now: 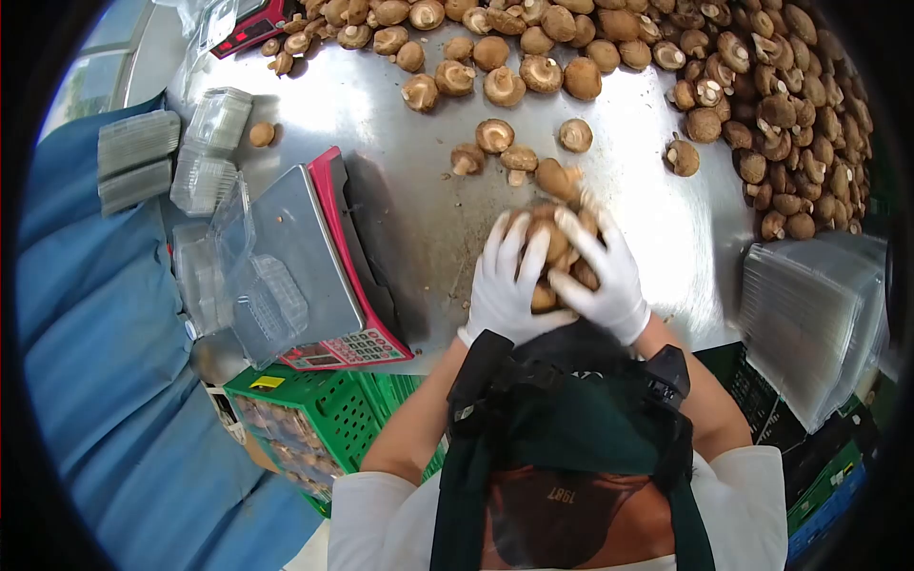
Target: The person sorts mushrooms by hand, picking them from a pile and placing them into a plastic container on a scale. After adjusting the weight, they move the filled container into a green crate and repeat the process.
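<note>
Both hands wear white gloves and meet at the table's near edge around a cluster of brown mushrooms [550, 243]. My left hand [514, 281] curls its fingers over the left side of the cluster. On the right side, my right hand [606, 276] wraps its fingers over the mushrooms. Just beyond the fingers lies another mushroom [555, 179]. A few loose mushrooms [494, 136] rest farther up the metal table [409, 162]. Left of the hands stands a red and grey scale [295, 257] with an open clear plastic box [271, 295] on its plate.
Mushrooms are heaped along the back and right [781, 114]. Stacks of clear boxes [214, 133] stand at the left, and clear lids or trays [809, 314] at the right. A green crate [333, 419] holding packed mushrooms is below the scale. Another red scale [249, 27] is at the back left.
</note>
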A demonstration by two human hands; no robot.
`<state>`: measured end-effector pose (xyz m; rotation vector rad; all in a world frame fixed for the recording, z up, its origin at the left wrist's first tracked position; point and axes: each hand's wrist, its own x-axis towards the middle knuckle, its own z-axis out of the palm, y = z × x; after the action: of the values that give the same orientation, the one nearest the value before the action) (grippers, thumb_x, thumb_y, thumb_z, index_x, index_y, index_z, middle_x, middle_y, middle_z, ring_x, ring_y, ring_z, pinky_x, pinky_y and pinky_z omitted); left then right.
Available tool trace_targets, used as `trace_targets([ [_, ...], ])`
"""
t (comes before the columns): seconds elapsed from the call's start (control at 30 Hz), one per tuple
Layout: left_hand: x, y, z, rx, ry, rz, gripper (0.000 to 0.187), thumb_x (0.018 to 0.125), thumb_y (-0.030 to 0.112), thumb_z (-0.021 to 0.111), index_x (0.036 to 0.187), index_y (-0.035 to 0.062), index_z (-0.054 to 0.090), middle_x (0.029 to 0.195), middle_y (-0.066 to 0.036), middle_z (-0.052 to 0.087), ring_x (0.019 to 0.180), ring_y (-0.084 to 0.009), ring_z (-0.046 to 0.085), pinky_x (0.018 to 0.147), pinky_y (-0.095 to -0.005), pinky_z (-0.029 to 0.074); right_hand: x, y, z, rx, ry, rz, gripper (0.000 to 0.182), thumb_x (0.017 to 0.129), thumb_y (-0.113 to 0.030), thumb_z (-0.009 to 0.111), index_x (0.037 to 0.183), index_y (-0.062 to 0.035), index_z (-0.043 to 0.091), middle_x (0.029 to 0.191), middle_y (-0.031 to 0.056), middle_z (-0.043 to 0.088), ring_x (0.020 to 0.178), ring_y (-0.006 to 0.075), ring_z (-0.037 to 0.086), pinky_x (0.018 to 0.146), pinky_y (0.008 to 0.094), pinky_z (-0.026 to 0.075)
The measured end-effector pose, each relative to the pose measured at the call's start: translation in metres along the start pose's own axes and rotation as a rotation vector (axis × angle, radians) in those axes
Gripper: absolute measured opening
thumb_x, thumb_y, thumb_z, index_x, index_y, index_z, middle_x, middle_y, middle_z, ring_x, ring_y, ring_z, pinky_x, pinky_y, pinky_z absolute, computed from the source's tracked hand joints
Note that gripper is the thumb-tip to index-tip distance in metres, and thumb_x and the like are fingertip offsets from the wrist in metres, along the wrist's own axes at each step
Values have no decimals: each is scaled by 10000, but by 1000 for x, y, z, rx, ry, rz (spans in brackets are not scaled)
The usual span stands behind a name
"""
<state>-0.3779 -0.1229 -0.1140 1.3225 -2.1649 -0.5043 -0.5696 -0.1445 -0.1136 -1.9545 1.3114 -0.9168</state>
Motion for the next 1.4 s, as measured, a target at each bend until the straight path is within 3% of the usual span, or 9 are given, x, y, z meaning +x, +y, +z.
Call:
trace_targets([
  [0.13, -38, -4, 20, 182, 122, 54, 1117, 651, 477, 889, 1545, 112, 327, 1526, -283, 351, 1297, -526, 468, 1047, -576, 453, -18, -11, 5, 28, -25, -1, 691, 746, -257, 845, 1374, -56, 638, 1461, 323, 469, 1334, 471, 529, 1090, 471, 475],
  [0.37, 1, -1, -8, 128, -35, -162, 1047, 662, 432, 878, 1544, 182, 372, 1592, -348, 230, 1366, -525, 416, 1027, -554, 441, 12, -25, 23, 105, 66, 122, 703, 761, -248, 837, 1406, -73, 619, 1469, 323, 465, 1297, 458, 561, 1033, 440, 517],
  [0.63, -18, -3, -8, 84, -34, -71, 1042, 621, 385, 903, 1497, 100, 416, 1490, -224, 433, 1319, -517, 455, 1035, -560, 451, -3, -20, 33, 117, 138, 12, 590, 773, -152, 815, 1326, -12, 664, 1427, 344, 504, 1306, 464, 560, 1065, 443, 496],
  [0.8, 13, -20, -24, 95, -45, -87, 1105, 627, 489, 900, 1527, 71, 414, 1509, -239, 423, 1323, -481, 455, 1082, -536, 426, 34, -17, 41, 358, 188, 176, 468, 850, -29, 755, 1313, -50, 691, 1379, 224, 592, 1283, 334, 587, 1061, 393, 488],
  [0.9, 25, -20, -37, 57, -14, -60, 1104, 633, 501, 898, 1526, 68, 416, 1498, -234, 443, 1318, -485, 462, 1069, -538, 432, 45, -29, 32, 343, 171, 163, 466, 850, -9, 749, 1311, -41, 690, 1372, 205, 604, 1299, 327, 575, 1082, 394, 468],
  [1.17, 40, -14, -127, 245, 212, 30, 1046, 655, 546, 843, 1534, 150, 438, 1515, -222, 431, 1304, -485, 473, 952, -506, 470, 102, -99, 25, 433, 192, -84, 448, 870, 20, 703, 1316, 14, 663, 1377, 195, 599, 1302, 324, 556, 1125, 410, 418],
  [1.23, 32, -17, -168, 336, 272, 16, 1053, 680, 542, 849, 1533, 99, 421, 1509, -227, 443, 1298, -502, 476, 1026, -543, 459, 131, -143, 27, 335, 139, -256, 443, 858, -1, 726, 1298, -1, 679, 1358, 203, 606, 1281, 325, 569, 1094, 406, 441],
  [1.3, 13, -29, -209, 420, 370, 10, 1127, 593, 539, 890, 1540, 152, 415, 1495, -204, 444, 1267, -475, 498, 912, -488, 494, 149, -175, 59, 435, 159, -394, 437, 841, -43, 765, 1274, -31, 702, 1336, 212, 615, 1249, 333, 591, 1066, 409, 463],
  [1.4, -37, -50, -265, 495, 438, -17, 1157, 554, 461, 942, 1512, 73, 423, 1462, -220, 486, 1312, -466, 499, 1042, -515, 470, 163, -235, 117, 597, 139, -481, 425, 831, -140, 821, 1238, -70, 719, 1268, 219, 634, 1118, 325, 664, 962, 373, 533],
])
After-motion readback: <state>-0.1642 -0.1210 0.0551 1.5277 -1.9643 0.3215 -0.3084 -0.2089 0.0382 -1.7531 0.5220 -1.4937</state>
